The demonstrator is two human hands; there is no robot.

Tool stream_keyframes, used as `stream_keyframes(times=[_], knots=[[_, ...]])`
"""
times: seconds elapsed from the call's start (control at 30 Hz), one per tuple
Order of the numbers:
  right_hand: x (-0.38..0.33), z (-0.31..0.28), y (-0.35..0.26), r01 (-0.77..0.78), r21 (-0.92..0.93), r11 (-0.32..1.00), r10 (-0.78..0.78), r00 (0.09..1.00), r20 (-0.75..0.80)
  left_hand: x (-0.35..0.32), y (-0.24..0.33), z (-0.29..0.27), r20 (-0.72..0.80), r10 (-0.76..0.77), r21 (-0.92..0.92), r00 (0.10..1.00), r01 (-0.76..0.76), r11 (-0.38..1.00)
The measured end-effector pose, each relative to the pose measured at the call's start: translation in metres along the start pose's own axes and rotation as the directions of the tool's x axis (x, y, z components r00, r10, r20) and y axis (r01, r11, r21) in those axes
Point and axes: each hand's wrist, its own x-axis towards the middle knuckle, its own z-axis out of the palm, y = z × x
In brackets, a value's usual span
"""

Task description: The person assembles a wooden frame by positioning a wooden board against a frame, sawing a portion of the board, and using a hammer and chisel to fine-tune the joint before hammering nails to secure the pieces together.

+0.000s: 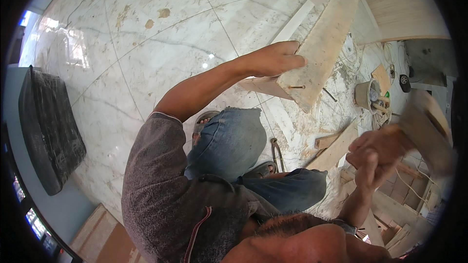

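My left hand (282, 59) is closed on the edge of a pale wooden board assembly (324, 39), which slants up and away to the right. A nail (296, 87) sticks out of the board's near end, just below that hand. Another dark nail (330, 95) shows beside the board; I cannot tell whether it is fixed in anything. Off to the right, apart from the board, my right hand (374, 159) grips what looks like a hammer (429, 129). Its head is large and smeared by motion.
Pincers (277, 155) lie on the dusty tiled floor (161, 44) by my foot. A bucket of tools (364, 95) stands right of the board, with wood scraps (339, 148) nearer. A large wooden panel (407, 5) is at the far right, a long black object (51, 131) at left.
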Motion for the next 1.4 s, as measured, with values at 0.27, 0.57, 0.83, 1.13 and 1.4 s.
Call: stream_keyframes(times=[0.27,0.57,0.83,1.13,1.4], knots=[[0.009,0.013,0.003,-0.153,-0.35,0.924,0.23,0.955,0.188,0.005,-0.024,-0.006,0.015,0.11,-0.089,0.994,-0.108,0.99],[0.011,0.019,0.003,-0.114,-0.536,0.836,0.332,0.884,0.329,0.011,-0.017,0.001,0.024,0.088,-0.039,0.996,-0.087,0.995],[-0.001,-0.002,-0.01,0.103,0.174,0.979,-0.06,0.97,-0.236,0.012,-0.021,0.007,0.025,0.076,-0.091,0.997,-0.073,0.993],[0.002,0.007,0.004,-0.155,-0.182,0.971,0.187,0.967,0.175,0.007,-0.017,0.0,0.004,0.094,-0.022,0.996,-0.093,0.995],[0.003,0.023,0.015,-0.079,-0.459,0.885,0.23,0.931,0.282,0.001,-0.007,0.004,0.039,0.174,-0.093,0.984,-0.17,0.981]])
